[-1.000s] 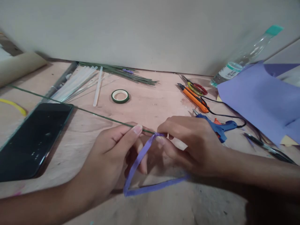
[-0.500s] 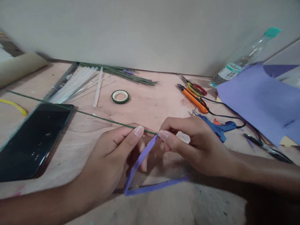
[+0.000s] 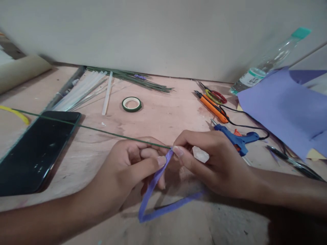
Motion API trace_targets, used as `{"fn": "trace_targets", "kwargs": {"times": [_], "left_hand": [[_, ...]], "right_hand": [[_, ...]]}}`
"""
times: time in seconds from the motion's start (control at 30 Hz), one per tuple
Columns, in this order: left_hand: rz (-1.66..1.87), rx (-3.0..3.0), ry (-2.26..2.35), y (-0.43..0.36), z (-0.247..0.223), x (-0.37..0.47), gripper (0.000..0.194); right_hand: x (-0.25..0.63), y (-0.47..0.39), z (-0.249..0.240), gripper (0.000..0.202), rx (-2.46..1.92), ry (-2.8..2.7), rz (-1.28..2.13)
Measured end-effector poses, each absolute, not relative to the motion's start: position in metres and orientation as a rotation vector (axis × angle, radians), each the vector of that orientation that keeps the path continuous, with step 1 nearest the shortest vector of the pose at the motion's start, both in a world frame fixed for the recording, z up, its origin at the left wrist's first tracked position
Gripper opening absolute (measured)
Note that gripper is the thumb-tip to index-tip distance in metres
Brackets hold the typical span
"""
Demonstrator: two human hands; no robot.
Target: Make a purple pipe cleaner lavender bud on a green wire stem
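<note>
left hand (image 3: 127, 170) pinches thin green wire stem (image 3: 102, 131) | right hand (image 3: 212, 160) pinches purple paper strip (image 3: 153, 183) at wire tip | above wooden tabletop (image 3: 163, 115)

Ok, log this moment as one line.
left hand: pinches green wire | right hand: pinches purple paper strip at wire tip | glue gun: idle on table

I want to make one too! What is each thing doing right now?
Left hand: pinching the wire and strip.
Right hand: pinching the strip's top end.
Wire: straight, held at one end.
Strip: bent, lower part on the table.
Phone: screen dark.
Bottle: capped, leaning.
Tape: lying flat.
</note>
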State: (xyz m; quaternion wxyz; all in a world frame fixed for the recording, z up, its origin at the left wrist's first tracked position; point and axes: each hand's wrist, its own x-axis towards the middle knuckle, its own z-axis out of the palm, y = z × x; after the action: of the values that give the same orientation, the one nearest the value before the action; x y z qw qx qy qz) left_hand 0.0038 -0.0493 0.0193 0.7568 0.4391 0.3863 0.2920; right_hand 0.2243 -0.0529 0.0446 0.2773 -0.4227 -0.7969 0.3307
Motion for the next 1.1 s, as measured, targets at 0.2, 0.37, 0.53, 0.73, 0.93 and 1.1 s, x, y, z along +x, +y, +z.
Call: {"fn": "trace_targets", "kwargs": {"times": [0.2,0.37,0.53,0.73,0.93,1.1], "left_hand": [[0.630,0.956,0.824,-0.0489,0.0201,0.0030,0.033],[0.585,0.820,0.884,-0.0491,0.0221,0.0059,0.043],[0.605,0.796,0.908,-0.0489,0.0209,0.0087,0.051],[0.643,0.890,0.886,-0.0488,0.0155,0.0057,0.053],[0.663,0.977,0.884,-0.0468,0.0203,0.0063,0.049],[0.669,0.975,0.869,-0.0490,0.0205,0.0076,0.047]], "right_hand": [[0.2242,-0.0544,0.0449,0.015,-1.128,-2.174,0.752],[0.2244,-0.0550,0.0413,0.015,-1.138,-2.227,0.696],[0.2270,-0.0542,0.0392,0.016,-1.087,-2.258,0.693],[0.2320,-0.0502,0.0423,0.023,-0.977,-2.179,0.928],[0.2313,-0.0500,0.0428,0.031,-1.030,-2.108,1.066],[0.2301,-0.0526,0.0425,0.017,-1.082,-2.161,0.895]]}}
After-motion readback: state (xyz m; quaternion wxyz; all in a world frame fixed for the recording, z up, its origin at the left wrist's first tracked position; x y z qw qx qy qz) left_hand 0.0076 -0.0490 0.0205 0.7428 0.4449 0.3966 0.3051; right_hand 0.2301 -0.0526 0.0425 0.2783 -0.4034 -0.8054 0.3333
